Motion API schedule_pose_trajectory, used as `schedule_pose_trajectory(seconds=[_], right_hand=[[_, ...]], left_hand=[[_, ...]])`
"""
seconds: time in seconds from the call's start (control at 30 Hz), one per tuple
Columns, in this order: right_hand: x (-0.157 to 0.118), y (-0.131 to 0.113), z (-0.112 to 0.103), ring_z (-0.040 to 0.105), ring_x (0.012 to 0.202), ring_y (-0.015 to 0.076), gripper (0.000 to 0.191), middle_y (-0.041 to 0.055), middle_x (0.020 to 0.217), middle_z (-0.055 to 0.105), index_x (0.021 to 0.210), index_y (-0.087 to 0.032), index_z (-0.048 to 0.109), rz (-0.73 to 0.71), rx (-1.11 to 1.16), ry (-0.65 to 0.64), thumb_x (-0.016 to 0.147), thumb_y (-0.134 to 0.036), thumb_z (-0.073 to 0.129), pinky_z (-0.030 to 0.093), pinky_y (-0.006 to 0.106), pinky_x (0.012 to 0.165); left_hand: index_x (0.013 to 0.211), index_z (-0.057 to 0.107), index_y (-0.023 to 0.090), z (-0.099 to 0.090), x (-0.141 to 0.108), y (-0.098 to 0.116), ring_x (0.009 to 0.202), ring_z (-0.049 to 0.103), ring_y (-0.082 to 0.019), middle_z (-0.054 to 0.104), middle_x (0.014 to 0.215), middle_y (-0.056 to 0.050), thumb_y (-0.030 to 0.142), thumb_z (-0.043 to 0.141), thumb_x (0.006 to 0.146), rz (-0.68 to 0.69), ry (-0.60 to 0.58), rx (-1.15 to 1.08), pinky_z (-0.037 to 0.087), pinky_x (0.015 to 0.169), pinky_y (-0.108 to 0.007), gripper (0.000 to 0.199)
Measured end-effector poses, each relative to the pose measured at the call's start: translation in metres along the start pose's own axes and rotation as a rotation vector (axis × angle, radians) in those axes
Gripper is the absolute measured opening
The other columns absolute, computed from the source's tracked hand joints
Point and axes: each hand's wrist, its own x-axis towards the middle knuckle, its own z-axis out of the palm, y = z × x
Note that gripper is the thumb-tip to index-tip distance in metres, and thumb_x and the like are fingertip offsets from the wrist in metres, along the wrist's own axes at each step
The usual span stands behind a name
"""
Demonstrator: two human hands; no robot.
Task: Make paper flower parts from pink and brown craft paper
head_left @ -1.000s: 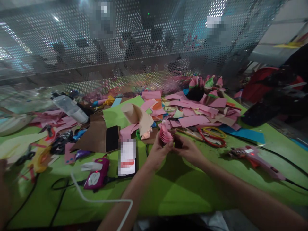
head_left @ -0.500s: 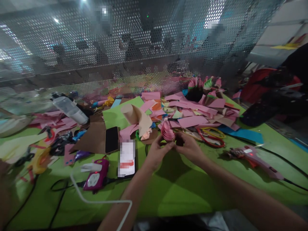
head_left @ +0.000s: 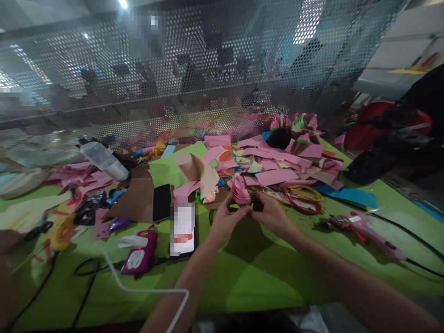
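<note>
Both hands meet near the middle of the green table (head_left: 263,282), around a small pink swirl-shaped piece (head_left: 240,190). My left hand (head_left: 226,219) pinches it from the left, with the thumb across its lower front. From the right, the fingers of my right hand (head_left: 269,212) are closed at the lower edge of the same piece. The swirl stands upright with its tip pointing up and its layered folds showing. Its underside is hidden by my fingers. Just behind it lie cut pink strips (head_left: 277,176) and a curled beige sheet (head_left: 199,171).
A pink glue gun (head_left: 373,231) lies at right, beside red-handled scissors (head_left: 303,203). Left of my hands are two phones (head_left: 162,203), a magenta device (head_left: 139,253) and a white cable (head_left: 138,290). A yellow glue gun (head_left: 59,231) and a bottle (head_left: 103,160) lie farther left.
The pink swirl has tilted or turned slightly between my fingers and sits a little lower. The view has shifted slightly. Both hands keep their hold.
</note>
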Motion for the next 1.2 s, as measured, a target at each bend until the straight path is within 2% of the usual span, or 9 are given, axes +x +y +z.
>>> schedule_pose_trajectory(seconds=[0.13, 0.27, 0.43, 0.5, 0.57, 0.73, 0.9, 1.03, 1.2], right_hand=[[0.004, -0.001, -0.005, 0.058, 0.071, 0.0184, 0.013, 0.0009, 0.080, 0.066, 0.081, -0.020, 0.061, -0.017, -0.060, -0.013, 0.072, -0.029, 0.064, 0.044, 0.030, 0.066], [0.010, 0.001, -0.014, 0.061, 0.072, 0.0196, 0.014, 0.0007, 0.080, 0.069, 0.082, -0.021, 0.062, 0.029, -0.221, -0.054, 0.074, -0.031, 0.065, 0.042, 0.029, 0.065], [0.014, 0.012, -0.021, 0.061, 0.064, 0.0203, 0.015, 0.0015, 0.071, 0.069, 0.077, -0.023, 0.064, 0.097, -0.310, -0.006, 0.069, -0.030, 0.074, 0.036, 0.028, 0.058], [0.015, 0.015, -0.022, 0.059, 0.056, 0.0187, 0.015, 0.0004, 0.064, 0.067, 0.074, -0.023, 0.064, 0.113, -0.320, -0.003, 0.068, -0.030, 0.075, 0.034, 0.028, 0.054], [0.016, 0.017, -0.023, 0.057, 0.052, 0.0175, 0.015, -0.0002, 0.062, 0.066, 0.074, -0.023, 0.063, 0.112, -0.315, -0.008, 0.069, -0.031, 0.075, 0.034, 0.028, 0.053], [0.020, 0.013, -0.021, 0.063, 0.066, 0.0200, 0.019, 0.0020, 0.077, 0.071, 0.083, -0.021, 0.065, 0.027, -0.265, -0.014, 0.071, -0.035, 0.072, 0.041, 0.029, 0.060], [0.019, 0.010, -0.015, 0.065, 0.079, 0.0214, 0.019, 0.0055, 0.087, 0.073, 0.087, -0.020, 0.064, -0.051, -0.218, 0.011, 0.072, -0.031, 0.067, 0.047, 0.031, 0.070], [0.017, 0.012, -0.011, 0.065, 0.079, 0.0227, 0.023, 0.0072, 0.088, 0.073, 0.092, -0.019, 0.062, -0.063, -0.213, 0.055, 0.069, -0.023, 0.064, 0.047, 0.032, 0.070], [0.018, 0.016, -0.008, 0.065, 0.076, 0.0216, 0.031, 0.0050, 0.085, 0.073, 0.100, -0.020, 0.061, -0.061, -0.217, 0.062, 0.069, -0.022, 0.066, 0.047, 0.031, 0.067]], left_hand=[[0.111, 0.066, 0.018, -0.006, 0.005, 0.005, 0.098, 0.063, -0.022, 0.072, 0.110, -0.009, 0.042, 0.081, 0.072, 0.072, 0.028, 0.125, 0.048, 0.089, -0.034, 0.048], [0.104, 0.061, 0.019, -0.019, 0.010, 0.014, 0.087, 0.063, -0.018, 0.070, 0.099, -0.007, 0.045, 0.072, 0.080, 0.154, 0.230, 0.231, 0.049, 0.077, -0.030, 0.037], [0.088, 0.065, 0.021, -0.037, 0.009, 0.028, 0.078, 0.061, -0.018, 0.069, 0.085, -0.003, 0.031, 0.059, 0.089, 0.251, 0.322, 0.771, 0.045, 0.075, -0.030, 0.012], [0.085, 0.067, 0.021, -0.042, 0.009, 0.032, 0.079, 0.060, -0.020, 0.070, 0.084, -0.005, 0.027, 0.059, 0.089, 0.269, 0.356, 0.960, 0.044, 0.076, -0.032, 0.011], [0.085, 0.069, 0.021, -0.044, 0.009, 0.032, 0.082, 0.061, -0.022, 0.070, 0.085, -0.007, 0.025, 0.059, 0.088, 0.273, 0.375, 1.026, 0.044, 0.079, -0.034, 0.012], [0.093, 0.072, 0.021, -0.033, 0.011, 0.020, 0.088, 0.063, -0.022, 0.073, 0.094, -0.008, 0.029, 0.068, 0.084, 0.290, 0.280, 0.961, 0.047, 0.082, -0.033, 0.013], [0.106, 0.070, 0.016, -0.009, 0.017, 0.004, 0.094, 0.066, -0.024, 0.073, 0.102, -0.010, 0.038, 0.073, 0.079, 0.231, 0.042, 0.510, 0.050, 0.084, -0.035, 0.035], [0.109, 0.069, 0.015, 0.001, 0.021, 0.001, 0.101, 0.066, -0.027, 0.073, 0.109, -0.012, 0.039, 0.080, 0.072, 0.199, -0.006, 0.322, 0.049, 0.093, -0.040, 0.046], [0.109, 0.070, 0.015, 0.006, 0.032, 0.004, 0.098, 0.067, -0.026, 0.075, 0.104, -0.011, 0.033, 0.089, 0.060, 0.183, -0.055, 0.179, 0.050, 0.092, -0.041, 0.056]])
